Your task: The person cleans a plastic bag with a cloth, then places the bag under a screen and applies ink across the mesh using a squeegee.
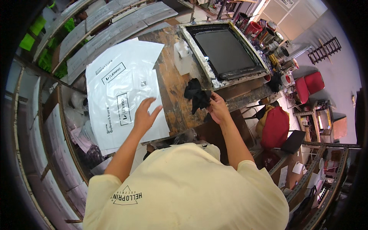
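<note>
Working at the ink-stained wooden bench (174,86), we keep the black rag (197,96) bunched tight in the right hand (217,109), whose fingers are closed around its lower end. Our left hand (145,115) hovers open, fingers spread wide, just over the near edge of the white printed plastic bags (122,84) and holds nothing.

To do this step well, in our judgement:
- Keep the rag well clear of the white bags (any wet ink on it would mark them).
- Press the left palm flat on the top bag so the stack does not slide.
- Grip the rag by a clean fold, so the fingers stay dry.

The rag is dark, crumpled and limp, hanging in loose folds; we cannot tell whether it is damp. It sits at the centre of the bench, right of the bags and just near the front corner of the framed printing screen (226,51). Paint cans (268,38) crowd the far right side.
</note>
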Demonstrator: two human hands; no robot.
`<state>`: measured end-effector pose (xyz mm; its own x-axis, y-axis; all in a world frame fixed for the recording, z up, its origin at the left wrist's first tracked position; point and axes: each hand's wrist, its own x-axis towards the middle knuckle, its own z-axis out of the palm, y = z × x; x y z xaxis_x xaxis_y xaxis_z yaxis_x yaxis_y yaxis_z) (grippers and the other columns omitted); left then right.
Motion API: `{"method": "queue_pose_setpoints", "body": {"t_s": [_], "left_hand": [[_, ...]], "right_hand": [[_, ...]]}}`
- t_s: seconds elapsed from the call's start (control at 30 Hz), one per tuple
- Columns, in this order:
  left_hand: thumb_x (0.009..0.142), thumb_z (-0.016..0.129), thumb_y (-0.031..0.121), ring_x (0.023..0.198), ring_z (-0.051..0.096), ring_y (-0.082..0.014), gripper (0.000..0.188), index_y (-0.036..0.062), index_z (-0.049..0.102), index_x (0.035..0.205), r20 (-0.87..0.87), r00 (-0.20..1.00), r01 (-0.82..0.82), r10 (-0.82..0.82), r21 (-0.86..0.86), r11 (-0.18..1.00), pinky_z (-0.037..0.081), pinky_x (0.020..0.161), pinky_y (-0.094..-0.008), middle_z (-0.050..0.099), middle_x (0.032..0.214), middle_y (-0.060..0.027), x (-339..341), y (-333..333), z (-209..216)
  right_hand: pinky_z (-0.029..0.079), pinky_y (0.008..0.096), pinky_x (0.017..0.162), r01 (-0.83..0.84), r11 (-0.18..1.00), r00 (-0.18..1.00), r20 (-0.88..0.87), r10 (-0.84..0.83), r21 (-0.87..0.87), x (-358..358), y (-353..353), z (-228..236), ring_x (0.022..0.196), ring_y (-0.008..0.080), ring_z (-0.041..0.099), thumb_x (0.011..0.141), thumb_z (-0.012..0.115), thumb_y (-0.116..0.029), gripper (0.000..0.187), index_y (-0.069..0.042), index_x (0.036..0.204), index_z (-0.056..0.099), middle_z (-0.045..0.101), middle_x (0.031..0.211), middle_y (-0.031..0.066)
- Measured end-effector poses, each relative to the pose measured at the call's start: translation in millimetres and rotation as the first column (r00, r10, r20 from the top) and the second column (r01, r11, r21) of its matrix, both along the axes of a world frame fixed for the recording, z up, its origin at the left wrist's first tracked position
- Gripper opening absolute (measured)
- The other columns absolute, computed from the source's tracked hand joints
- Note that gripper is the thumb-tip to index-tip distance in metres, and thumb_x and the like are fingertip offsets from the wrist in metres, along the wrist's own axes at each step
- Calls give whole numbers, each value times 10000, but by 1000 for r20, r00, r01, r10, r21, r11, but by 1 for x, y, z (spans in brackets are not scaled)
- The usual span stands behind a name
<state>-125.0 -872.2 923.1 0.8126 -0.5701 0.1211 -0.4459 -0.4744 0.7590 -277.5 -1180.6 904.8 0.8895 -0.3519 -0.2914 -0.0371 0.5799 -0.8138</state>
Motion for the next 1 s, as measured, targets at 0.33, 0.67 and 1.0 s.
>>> {"method": "queue_pose_setpoints", "body": {"t_s": [0.33, 0.67, 1.0], "left_hand": [[684, 942, 545, 1303, 575, -403, 1204, -126, 362, 1499, -28, 997, -81, 77, -225, 971, 439, 1126, -458, 565, 1400, -307, 154, -207, -24], [645, 1003, 376, 1195, 638, -344, 1025, -38, 446, 1400, 56, 998, 43, -24, -356, 934, 498, 1041, -427, 647, 1274, -214, 155, -228, -25], [677, 1004, 287, 1139, 691, -287, 938, -23, 464, 1378, -102, 991, 47, -85, -337, 941, 560, 968, -391, 676, 1226, -173, 98, -155, 9]], "right_hand": [[587, 310, 887, 228, 972, 971, 58, -231, 50, -45, 37, 41, 1083, 167, 701, 1010, 643, -20, 292, -78, 1295, 614, 698, 1200, 40], [535, 361, 935, 337, 877, 908, 127, -399, 343, -112, 26, 42, 1209, 206, 631, 1051, 577, -75, 310, -59, 1360, 555, 615, 1353, 73], [517, 300, 854, 163, 561, 884, -133, -449, -812, -38, -14, -25, 940, 151, 673, 932, 699, -58, 302, 2, 1226, 668, 734, 1102, 121]]}}
